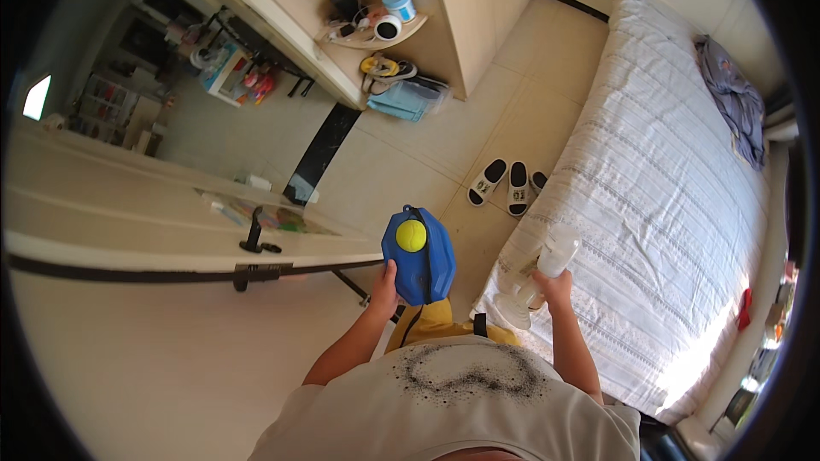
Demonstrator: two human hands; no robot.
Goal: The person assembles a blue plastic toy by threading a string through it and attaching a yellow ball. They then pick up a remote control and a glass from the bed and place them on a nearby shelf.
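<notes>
My left hand [384, 288] is closed on the left edge of a blue tennis trainer base [413, 277], an angular plastic block with a dark cord across it. A yellow-green tennis ball [412, 236] sits in the recess on its top. On the right, my right hand [553, 285] wraps round the middle of a translucent whitish object [560, 249] with wide, rounded ends. Its exact kind I cannot make out. That hand is over the near left corner of the bed, and the fingers are partly hidden behind what they hold.
The bed [632, 205] with a pale striped cover fills the right side. Slippers [518, 187] lie on the floor beside it. To the left stands an open door [154, 205] with a black handle [254, 235]. Corner shelves [401, 32] hold small items, with shoes [386, 67] below.
</notes>
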